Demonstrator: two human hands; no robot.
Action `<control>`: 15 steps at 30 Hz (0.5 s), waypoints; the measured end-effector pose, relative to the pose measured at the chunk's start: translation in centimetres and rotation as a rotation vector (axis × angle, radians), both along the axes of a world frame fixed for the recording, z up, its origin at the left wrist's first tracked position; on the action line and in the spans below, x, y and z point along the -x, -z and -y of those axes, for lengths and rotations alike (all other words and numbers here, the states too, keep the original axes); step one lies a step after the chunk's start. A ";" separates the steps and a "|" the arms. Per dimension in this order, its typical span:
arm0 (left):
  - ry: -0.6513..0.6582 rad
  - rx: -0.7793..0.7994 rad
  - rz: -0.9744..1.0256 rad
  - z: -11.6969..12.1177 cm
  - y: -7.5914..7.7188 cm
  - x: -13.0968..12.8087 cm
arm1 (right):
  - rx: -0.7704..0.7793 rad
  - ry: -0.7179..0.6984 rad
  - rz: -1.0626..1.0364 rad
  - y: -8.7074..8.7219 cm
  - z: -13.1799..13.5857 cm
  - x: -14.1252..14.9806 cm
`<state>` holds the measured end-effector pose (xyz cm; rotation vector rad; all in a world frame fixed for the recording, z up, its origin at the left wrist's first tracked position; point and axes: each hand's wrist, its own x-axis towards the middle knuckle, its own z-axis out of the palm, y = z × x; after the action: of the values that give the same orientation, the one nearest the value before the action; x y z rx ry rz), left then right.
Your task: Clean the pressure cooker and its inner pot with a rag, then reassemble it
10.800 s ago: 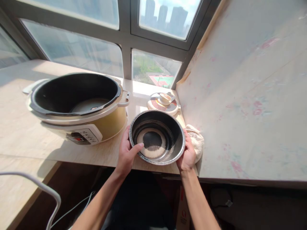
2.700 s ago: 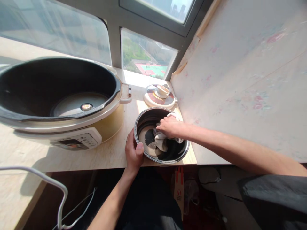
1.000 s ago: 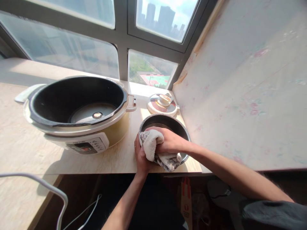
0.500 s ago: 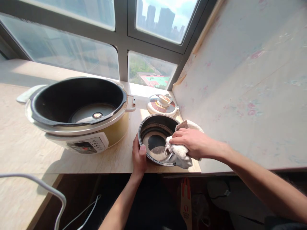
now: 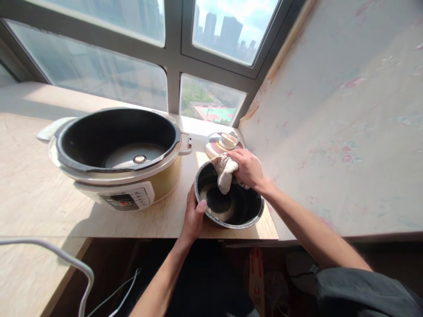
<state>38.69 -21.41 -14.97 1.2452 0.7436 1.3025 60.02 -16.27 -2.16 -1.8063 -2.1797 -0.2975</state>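
Note:
A dark inner pot with a pale ring on its bottom stands at the counter's front edge. My left hand grips its near left rim, thumb hooked over the edge. My right hand is closed on a white cloth and presses it against the pot's far rim, the cloth hanging down inside.
A large yellow cooker with an open black bowl stands to the left on the wooden counter. A small lid lies behind the pot by the window. A papered wall rises on the right. A white cable loops below left.
My right hand has carried the cloth from the pot's near right rim up to its far rim. The left hand has kept its grip on the rim.

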 end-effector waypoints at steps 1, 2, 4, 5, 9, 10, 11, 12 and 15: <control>0.003 -0.005 0.006 0.0 0.0 0.0 | -0.003 -0.017 -0.019 0.3 -0.5 0.8; 0.003 -0.009 0.011 0.0 0.0 0.0 | -0.006 -0.038 -0.039 0.6 -1.0 1.7; -0.003 -0.009 0.016 0.0 -0.2 -0.1 | -0.011 -0.082 -0.090 1.0 -1.6 3.4; -0.007 -0.005 0.018 0.0 -0.2 -0.1 | -0.009 -0.105 -0.125 1.1 -1.7 4.2; -0.023 0.028 0.041 0.2 -0.1 -0.3 | 0.031 -0.203 -0.276 1.0 -0.8 7.1; -0.033 0.045 0.046 0.3 0.1 -0.3 | 0.053 -0.241 -0.306 0.8 -0.2 7.7; -0.045 0.063 0.049 0.4 0.3 -0.4 | 0.077 -0.282 -0.334 0.7 0.5 8.0; -0.059 0.078 0.048 0.4 0.5 -0.4 | 0.099 -0.321 -0.364 0.5 1.2 8.3; -0.085 0.082 0.035 0.5 1.5 -0.5 | 0.166 -0.383 -0.492 0.3 3.1 8.2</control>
<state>39.21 -21.93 -16.42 1.1326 0.8241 1.3456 51.80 -19.38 -2.47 -1.3055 -2.1585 0.3812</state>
